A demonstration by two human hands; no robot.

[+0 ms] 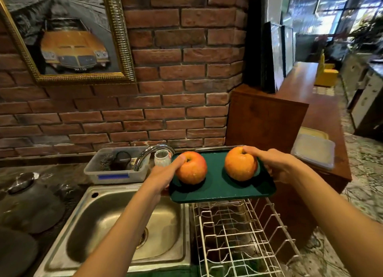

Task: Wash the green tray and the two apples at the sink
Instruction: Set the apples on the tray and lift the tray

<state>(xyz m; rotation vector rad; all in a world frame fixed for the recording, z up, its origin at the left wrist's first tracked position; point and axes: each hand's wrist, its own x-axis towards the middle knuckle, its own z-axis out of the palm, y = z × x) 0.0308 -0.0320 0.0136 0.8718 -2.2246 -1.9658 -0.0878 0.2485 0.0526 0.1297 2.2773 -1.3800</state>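
Red brick wall (pixel 176 73) behind, with gold-framed car picture (pixel 68 34) at upper left; below, shiny steel sink basin (pixel 116 220) with curved chrome tap (pixel 149 154), and white wire dish rack (pixel 240 235) just beside the basin on the right. Above the rack's far end and the sink corner, held in the air, flat dark green rectangular tray (pixel 219 187), carrying two round orange-red apples: left apple (pixel 191 167) and right apple (pixel 240 164), apart from each other, both upright with stems up. Left hand (pixel 163 176) gripping the tray's left edge, thumb laid on the left apple; right hand (pixel 275 165) gripping the right edge, thumb pressed on top of the right apple. Probably held so to stop the fruit from rolling off while carrying. Free room in the basin to the lower left; tap spout and clear plastic bin (pixel 116 166) close to the tray's far left corner, wooden cabinet (pixel 267 119) near on the right, so care needed there.
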